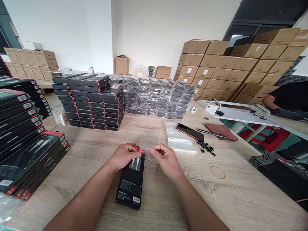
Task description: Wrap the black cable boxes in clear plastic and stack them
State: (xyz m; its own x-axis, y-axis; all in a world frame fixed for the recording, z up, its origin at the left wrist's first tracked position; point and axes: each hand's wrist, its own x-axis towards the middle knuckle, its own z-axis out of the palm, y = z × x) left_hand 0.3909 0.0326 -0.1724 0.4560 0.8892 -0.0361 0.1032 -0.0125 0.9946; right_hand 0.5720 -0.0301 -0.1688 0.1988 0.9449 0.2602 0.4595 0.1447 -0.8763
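Got a slim black box on the bench, probably light, stiff, best held by its edges. Pinching its red far end with left hand, clear bag (likely floppy, slippery) with right hand. See stacked boxes farther back.

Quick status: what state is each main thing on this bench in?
Left hand: gripping the black cable box near its top
Right hand: pinching the clear bag
Black cable box: lying flat, mostly outside the bag
Clear bag: held; how far open, unclear
Smartphone: lying flat, dark
Yellow rubber band: loose, unstretched
Rear boxes: stacked, wrapped in clear film
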